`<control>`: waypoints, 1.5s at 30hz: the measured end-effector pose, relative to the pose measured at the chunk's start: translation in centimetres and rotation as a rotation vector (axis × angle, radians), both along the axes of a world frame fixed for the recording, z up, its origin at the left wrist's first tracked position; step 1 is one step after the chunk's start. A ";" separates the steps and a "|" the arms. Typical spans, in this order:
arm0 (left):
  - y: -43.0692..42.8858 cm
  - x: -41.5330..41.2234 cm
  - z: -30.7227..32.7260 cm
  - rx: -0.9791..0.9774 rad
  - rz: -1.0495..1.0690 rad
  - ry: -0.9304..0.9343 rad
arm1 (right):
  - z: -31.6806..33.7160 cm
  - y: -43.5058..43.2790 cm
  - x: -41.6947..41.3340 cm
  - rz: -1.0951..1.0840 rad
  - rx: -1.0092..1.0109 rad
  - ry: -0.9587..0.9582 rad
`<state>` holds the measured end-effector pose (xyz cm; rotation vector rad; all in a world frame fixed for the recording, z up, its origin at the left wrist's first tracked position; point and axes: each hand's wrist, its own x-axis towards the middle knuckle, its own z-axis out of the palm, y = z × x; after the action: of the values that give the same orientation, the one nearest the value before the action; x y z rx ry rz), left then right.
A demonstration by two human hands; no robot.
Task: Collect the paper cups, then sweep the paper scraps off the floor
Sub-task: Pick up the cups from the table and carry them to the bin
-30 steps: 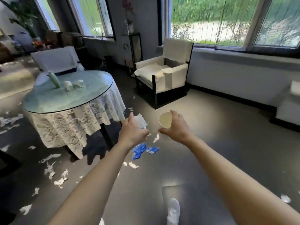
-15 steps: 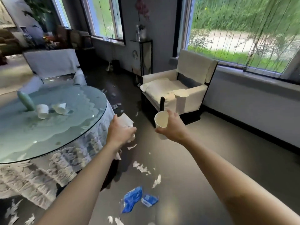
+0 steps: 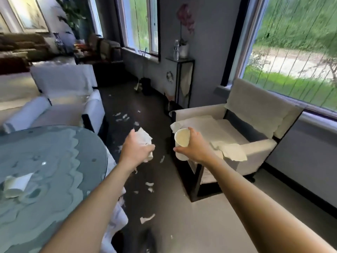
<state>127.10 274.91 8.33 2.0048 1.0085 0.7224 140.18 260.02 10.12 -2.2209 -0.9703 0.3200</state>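
Most of the frame is dark floor point(image 3: 209, 225), and compared with a second ago the view has pushed forward and swung left: the round glass-topped table point(image 3: 54, 157) now fills the lower left, the cream armchair point(image 3: 255, 110) sits close on the right, and the blue wrappers seen earlier on the floor have dropped out of sight. A white-covered armchair point(image 3: 62, 83) stands behind the table. Both arms stay stretched ahead with their loads unchanged. The right hand point(image 3: 195, 148) is wrapped around an upright paper cup point(image 3: 182, 137), mouth toward the camera, held just in front of the cream chair's seat. The left hand point(image 3: 136, 151) clutches a crumpled white paper piece point(image 3: 144, 136); whether that is a squashed cup I cannot tell. One more paper cup point(image 3: 15, 185) lies on its side on the glass at the lower left edge, so collecting looks unfinished and this approach probably serves it. Torn paper scraps point(image 3: 146, 219) lie scattered along the floor between table and chair, so sweeping has evidently not begun.
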 end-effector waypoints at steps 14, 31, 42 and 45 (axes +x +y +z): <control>31.8 34.4 -0.2 -0.063 0.018 -0.058 | -0.4 35.1 35.8 0.067 -0.005 0.060; 84.1 66.4 -2.1 -0.068 0.208 0.012 | -2.2 87.9 67.8 0.166 -0.031 0.095; 114.1 92.8 -6.0 -0.114 0.093 0.078 | -5.8 117.4 93.7 0.065 -0.071 0.093; 123.3 100.4 -4.7 -0.094 0.086 0.075 | -5.0 126.1 101.6 0.073 -0.080 0.101</control>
<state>227.51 398.24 3.65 1.9296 1.1579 0.6375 241.81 386.13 5.16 -2.2212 -1.0014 0.5079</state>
